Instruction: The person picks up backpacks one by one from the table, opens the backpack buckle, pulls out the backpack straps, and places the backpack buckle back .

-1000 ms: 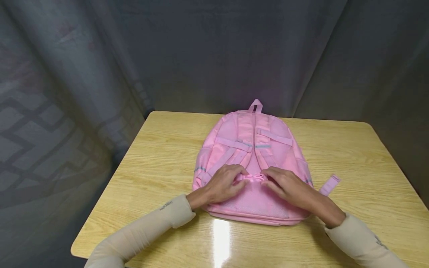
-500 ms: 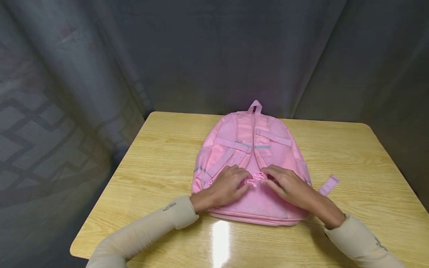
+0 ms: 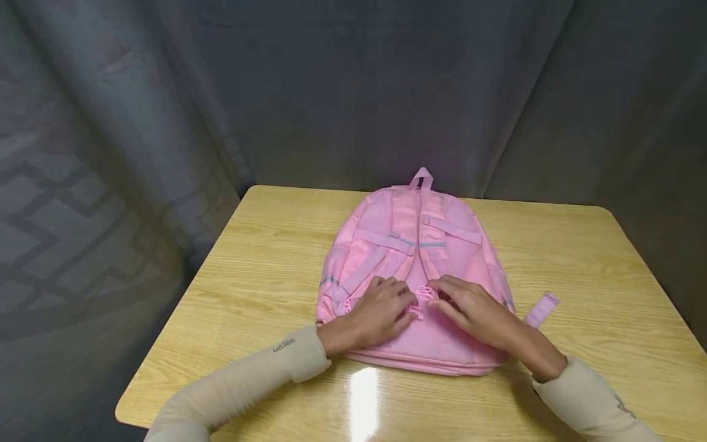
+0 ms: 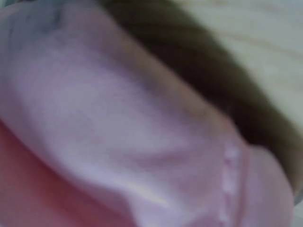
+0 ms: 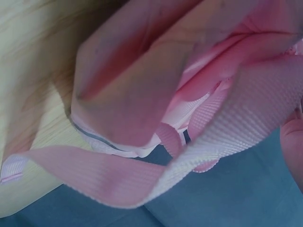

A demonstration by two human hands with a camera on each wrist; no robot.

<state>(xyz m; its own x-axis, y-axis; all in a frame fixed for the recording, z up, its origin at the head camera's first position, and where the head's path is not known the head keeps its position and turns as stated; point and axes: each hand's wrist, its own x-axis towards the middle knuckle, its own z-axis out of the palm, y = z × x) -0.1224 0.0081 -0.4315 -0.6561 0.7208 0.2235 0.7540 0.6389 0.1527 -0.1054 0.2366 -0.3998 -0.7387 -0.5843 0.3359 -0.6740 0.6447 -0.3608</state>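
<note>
A pink backpack (image 3: pixel 464 261) lies on the table with its shoulder straps (image 3: pixel 405 212) facing up. Low on its back panel, my left hand (image 3: pixel 381 312) pinches a small pink buckle half (image 3: pixel 417 312) between thumb and fingers. My right hand (image 3: pixel 472 305) grips the other buckle half (image 3: pixel 426 293), which stands slightly higher. The two halves are apart. In the right wrist view, pink webbing (image 5: pixel 218 127) runs toward a finger (image 5: pixel 292 146) at the right edge. Blurred pink fabric (image 4: pixel 118 118) fills most of the left wrist view, hiding that hand.
The wooden table (image 3: pixel 259 276) extends around the bag. A loose strap end (image 3: pixel 542 309) sticks out over the table at the bag's right side. A small pink slider (image 3: pixel 350 304) shows beside the left hand. Dark curtains (image 3: pixel 353 92) hang behind the table.
The left hand has shifted right and a little toward the body, bringing its buckle half below the right one. The right hand has barely moved.
</note>
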